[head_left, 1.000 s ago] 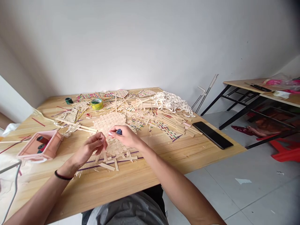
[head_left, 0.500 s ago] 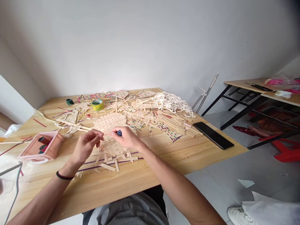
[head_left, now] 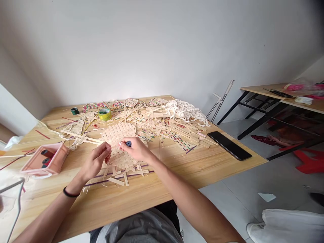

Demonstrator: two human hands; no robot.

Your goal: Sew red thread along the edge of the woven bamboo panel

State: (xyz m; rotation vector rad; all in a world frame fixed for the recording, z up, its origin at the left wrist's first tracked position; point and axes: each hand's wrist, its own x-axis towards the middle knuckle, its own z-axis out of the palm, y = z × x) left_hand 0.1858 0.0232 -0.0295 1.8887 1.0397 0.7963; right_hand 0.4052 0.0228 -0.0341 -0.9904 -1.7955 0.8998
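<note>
In my right hand (head_left: 136,149), a small dark blue spool of thread (head_left: 129,143) is held against the palm, with the thumb and forefinger tips pressed together in front of it. My left hand (head_left: 95,161) is closed just to its left, fingers curled in. Whatever those fingers pinch is too fine to make out. Both hands are over a pale woven bamboo-strip piece (head_left: 118,131), whose loose strip ends stick out towards me. Several cut strips (head_left: 115,181) lie along its near side.
A pink basket (head_left: 58,161) with spools stands on the left. Yellow tape (head_left: 104,114) and a green spool (head_left: 75,111) sit further back. Bamboo strips, woven scraps and a heap of white cord (head_left: 187,109) cover the table's far half. A black phone (head_left: 230,145) lies at right.
My left hand's fingers have curled in further and the hand has dropped slightly. My right hand stays nearly still with the spool. The view has shifted a little.
</note>
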